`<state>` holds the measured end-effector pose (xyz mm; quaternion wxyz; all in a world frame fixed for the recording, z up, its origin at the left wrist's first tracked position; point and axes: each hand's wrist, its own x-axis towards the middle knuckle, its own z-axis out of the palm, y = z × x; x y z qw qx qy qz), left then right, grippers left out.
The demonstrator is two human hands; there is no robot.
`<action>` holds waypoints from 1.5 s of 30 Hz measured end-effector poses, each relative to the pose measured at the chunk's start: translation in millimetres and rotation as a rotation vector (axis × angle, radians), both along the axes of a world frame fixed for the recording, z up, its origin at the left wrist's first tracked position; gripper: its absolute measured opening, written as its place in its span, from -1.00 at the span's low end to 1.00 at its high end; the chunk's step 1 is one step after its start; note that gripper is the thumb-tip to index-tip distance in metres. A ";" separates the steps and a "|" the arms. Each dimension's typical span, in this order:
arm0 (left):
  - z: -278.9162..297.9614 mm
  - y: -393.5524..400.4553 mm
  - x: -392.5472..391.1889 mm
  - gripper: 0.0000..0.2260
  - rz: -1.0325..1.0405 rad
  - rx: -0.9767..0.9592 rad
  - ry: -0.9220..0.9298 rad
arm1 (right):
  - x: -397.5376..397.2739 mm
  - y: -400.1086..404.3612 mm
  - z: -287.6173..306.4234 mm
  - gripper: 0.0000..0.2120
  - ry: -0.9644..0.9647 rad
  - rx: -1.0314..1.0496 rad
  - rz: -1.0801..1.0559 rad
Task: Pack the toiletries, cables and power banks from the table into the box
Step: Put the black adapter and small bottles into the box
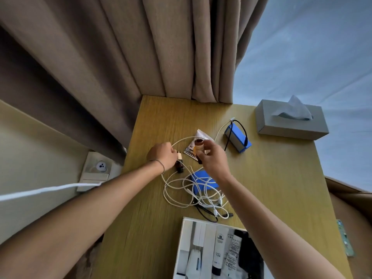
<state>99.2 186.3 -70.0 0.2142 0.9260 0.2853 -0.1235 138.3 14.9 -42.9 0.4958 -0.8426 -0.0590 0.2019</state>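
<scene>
My right hand (211, 156) holds a small brown bottle (199, 145) lifted above the wooden table (271, 178). My left hand (164, 155) is closed around a small dark bottle with a cream cap (179, 161) that rests on the table. A printed sachet (198, 147) lies behind the brown bottle. A blue power bank (238, 140) with a black cable sits at the back right. A second blue power bank (203, 181) lies under a tangle of white and black cables (193, 194). The white box (213, 250) at the near edge holds tubes and packets.
A grey tissue box (289, 119) stands at the table's back right. Brown curtains (141, 47) hang behind the table. A white wall socket plate (96, 170) sits to the left, with a white cord crossing my left forearm.
</scene>
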 end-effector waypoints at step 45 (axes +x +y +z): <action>117.4 -113.5 -129.0 -0.81 0.202 -0.816 -0.772 | -157.2 -168.5 81.8 -0.82 0.283 0.385 -0.190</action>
